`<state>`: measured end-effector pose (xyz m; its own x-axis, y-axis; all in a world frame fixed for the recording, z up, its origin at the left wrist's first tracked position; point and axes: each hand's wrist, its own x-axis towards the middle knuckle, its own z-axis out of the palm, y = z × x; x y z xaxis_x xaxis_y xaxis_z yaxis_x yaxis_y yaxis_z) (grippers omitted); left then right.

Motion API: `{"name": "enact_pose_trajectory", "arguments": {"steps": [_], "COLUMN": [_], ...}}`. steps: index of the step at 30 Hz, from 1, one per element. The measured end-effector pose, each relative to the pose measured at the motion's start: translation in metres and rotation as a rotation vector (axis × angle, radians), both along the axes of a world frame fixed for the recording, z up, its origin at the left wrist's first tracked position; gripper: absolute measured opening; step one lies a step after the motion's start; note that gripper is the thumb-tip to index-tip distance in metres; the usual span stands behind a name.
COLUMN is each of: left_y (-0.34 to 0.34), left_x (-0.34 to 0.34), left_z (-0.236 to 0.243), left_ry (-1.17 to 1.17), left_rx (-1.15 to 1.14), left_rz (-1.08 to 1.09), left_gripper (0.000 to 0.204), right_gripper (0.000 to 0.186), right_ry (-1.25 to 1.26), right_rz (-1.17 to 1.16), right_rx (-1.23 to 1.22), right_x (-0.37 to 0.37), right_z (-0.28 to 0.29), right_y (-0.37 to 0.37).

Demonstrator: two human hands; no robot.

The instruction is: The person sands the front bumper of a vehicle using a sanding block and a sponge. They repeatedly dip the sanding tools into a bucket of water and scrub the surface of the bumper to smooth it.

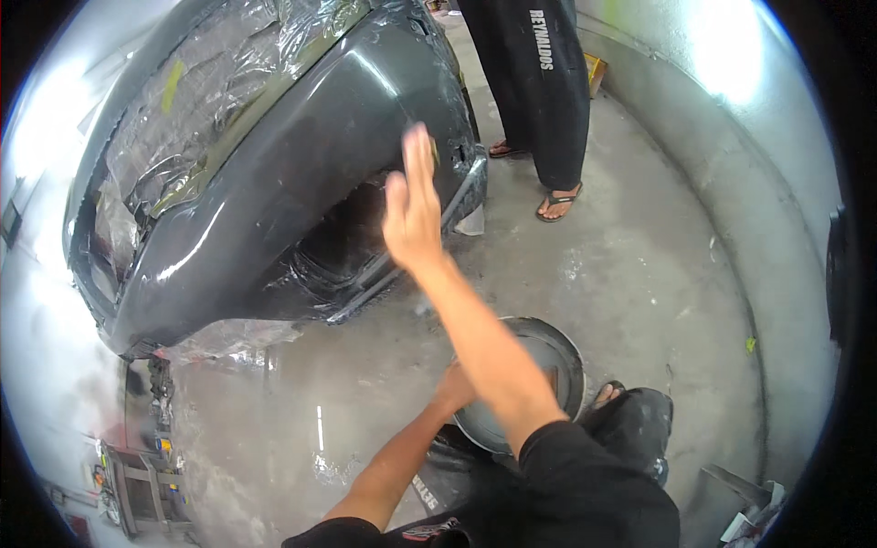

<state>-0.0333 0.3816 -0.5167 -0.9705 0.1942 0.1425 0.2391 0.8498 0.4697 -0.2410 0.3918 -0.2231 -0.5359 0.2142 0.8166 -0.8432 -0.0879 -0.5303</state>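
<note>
My right hand (416,212) is raised in front of a dark grey, glossy car body panel (301,137). Its fingers are stretched out and the thumb stands apart, with nothing visible in it. Whether the fingertips touch the panel I cannot tell. A dark, arched opening (343,239) in the panel lies beside this hand. Lower down, my left hand (454,388) is at the left rim of a round dark basin (571,356) holding greyish liquid. My right forearm crosses over the basin and hides the left fingers.
Crinkled clear plastic (228,91) covers the car's upper openings. Another person in dark trousers (553,91) and sandals stands beyond the panel. Wet concrete floor (639,256) runs to a pale curved-looking wall (776,228). A metal stand (137,484) is at lower left, a bracket-like piece (735,484) at lower right.
</note>
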Motion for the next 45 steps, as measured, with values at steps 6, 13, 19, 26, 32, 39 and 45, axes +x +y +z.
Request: {"name": "enact_pose_trajectory", "arguments": {"steps": [6, 13, 19, 26, 32, 39, 45], "left_y": [0.027, -0.007, 0.016, 0.035, -0.013, 0.005, -0.014], "left_x": [-0.021, 0.001, -0.015, -0.011, 0.001, -0.011, -0.002], "left_z": [0.046, -0.010, 0.031, 0.072, -0.037, 0.009, -0.038], "left_ry": [-0.289, -0.096, -0.017, -0.075, 0.027, -0.291, -0.201], "left_rx": [-0.101, 0.465, -0.111, -0.081, 0.154, -0.309, 0.100], "left_rz": [-0.042, 0.018, -0.014, 0.042, 0.056, -0.016, 0.047], "left_gripper": [0.033, 0.018, 0.017, 0.017, 0.016, 0.039, 0.038], "right_gripper": [0.056, 0.048, 0.069, 0.064, 0.062, 0.060, 0.063], "right_ry": [-0.372, -0.510, -0.600, -0.697, -0.671, -0.589, -0.650], "right_rz": [0.289, -0.121, -0.057, -0.085, -0.091, -0.013, -0.023], "right_rx": [-0.046, -0.005, 0.185, 0.071, 0.049, 0.272, 0.175], "right_x": [0.108, 0.045, 0.118, 0.052, 0.025, 0.064, 0.013], "right_z": [-0.114, -0.060, -0.098, -0.077, -0.065, -0.108, -0.077], "right_y": [0.002, 0.023, -0.067, -0.027, -0.020, -0.007, 0.007]}}
